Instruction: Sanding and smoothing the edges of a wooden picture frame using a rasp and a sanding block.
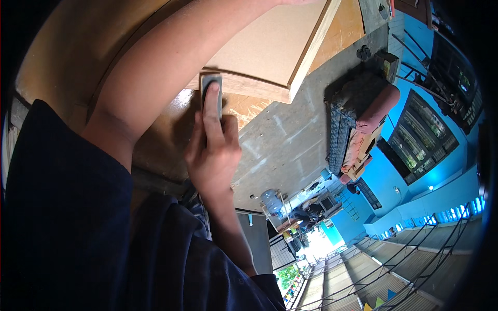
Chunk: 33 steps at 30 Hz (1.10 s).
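Note:
My right hand [216, 151] grips a dark, narrow block [219, 93], probably a sanding block, with the index finger stretched along its top. The block's far end meets the side of a pale wooden frame [253, 86] around a flat tan panel [268, 46]. My left forearm [167, 58] reaches across the panel towards the top of the picture. Only a sliver of my left hand [297, 1] shows at the upper rim; its fingers are cut off. Beneath the framed panel lies a worn brown tabletop [249, 107], scratched and glossy in places.
Past the table's edge is a grey concrete floor [280, 144]. A sofa [336, 132] with cardboard on it stands to the right, near a pair of slippers [363, 51]. A large water bottle [271, 201] is among clutter lower down. A louvred window [420, 136] sits in the blue wall.

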Motion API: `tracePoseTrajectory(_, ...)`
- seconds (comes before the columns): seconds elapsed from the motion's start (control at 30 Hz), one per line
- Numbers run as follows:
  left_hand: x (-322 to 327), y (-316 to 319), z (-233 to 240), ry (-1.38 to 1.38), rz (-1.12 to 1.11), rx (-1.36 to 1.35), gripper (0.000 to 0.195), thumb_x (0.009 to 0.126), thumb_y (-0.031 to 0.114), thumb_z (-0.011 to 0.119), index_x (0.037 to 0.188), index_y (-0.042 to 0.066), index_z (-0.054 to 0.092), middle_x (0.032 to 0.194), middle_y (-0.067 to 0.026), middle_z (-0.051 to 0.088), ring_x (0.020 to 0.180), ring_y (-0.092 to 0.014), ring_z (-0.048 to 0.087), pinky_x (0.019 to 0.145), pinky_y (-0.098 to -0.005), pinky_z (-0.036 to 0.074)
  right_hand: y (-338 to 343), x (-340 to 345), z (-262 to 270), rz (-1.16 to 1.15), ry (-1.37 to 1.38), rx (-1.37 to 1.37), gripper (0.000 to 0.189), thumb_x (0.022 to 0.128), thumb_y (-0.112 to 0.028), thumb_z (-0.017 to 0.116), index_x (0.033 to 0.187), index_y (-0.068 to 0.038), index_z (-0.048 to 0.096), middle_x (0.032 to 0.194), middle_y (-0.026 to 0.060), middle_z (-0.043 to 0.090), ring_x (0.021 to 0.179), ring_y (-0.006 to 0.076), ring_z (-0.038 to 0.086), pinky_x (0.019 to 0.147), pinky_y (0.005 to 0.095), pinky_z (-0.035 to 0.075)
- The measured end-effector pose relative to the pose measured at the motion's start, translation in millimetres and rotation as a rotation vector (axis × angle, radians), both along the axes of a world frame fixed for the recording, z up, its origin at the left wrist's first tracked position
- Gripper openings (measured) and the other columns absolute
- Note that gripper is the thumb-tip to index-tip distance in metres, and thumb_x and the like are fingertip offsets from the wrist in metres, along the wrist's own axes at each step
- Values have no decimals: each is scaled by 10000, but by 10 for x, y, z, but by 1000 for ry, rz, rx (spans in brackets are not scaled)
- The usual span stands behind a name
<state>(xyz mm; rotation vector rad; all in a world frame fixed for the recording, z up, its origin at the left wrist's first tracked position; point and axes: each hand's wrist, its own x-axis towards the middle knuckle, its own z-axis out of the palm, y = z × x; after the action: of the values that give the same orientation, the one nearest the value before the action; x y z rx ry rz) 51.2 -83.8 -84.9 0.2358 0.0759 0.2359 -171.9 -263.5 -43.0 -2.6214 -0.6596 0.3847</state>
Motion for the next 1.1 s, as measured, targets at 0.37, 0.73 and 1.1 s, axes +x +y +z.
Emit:
tracePoseTrajectory(0.37,77,400,425,491,-192,-429,373,1063,153,483,1376,-48,504,1432,-182,589,1380,-295,537,1233,-454,352,23,-98,-19,43,-44,-8,559,968,-84,656,1513,-105,531,780,152,586,584,270,611,508,394,531)
tracePoseTrajectory(0.73,62,409,454,535,-205,-434,377,1064,169,472,1364,-54,520,1416,-185,598,1376,-294,539,1228,-465,357,176,-54,39,-9,-36,-33,529,981,-122,650,1495,-67,539,773,176,627,597,299,663,555,411,555)
tracePoseTrajectory(1.1,72,408,564,629,-245,-322,372,1066,165,464,1354,-59,537,1413,-194,599,1365,-297,547,1224,-451,369,117,18,37,-8,-85,-9,519,970,-105,653,1473,-22,550,755,190,637,601,312,662,552,403,546)
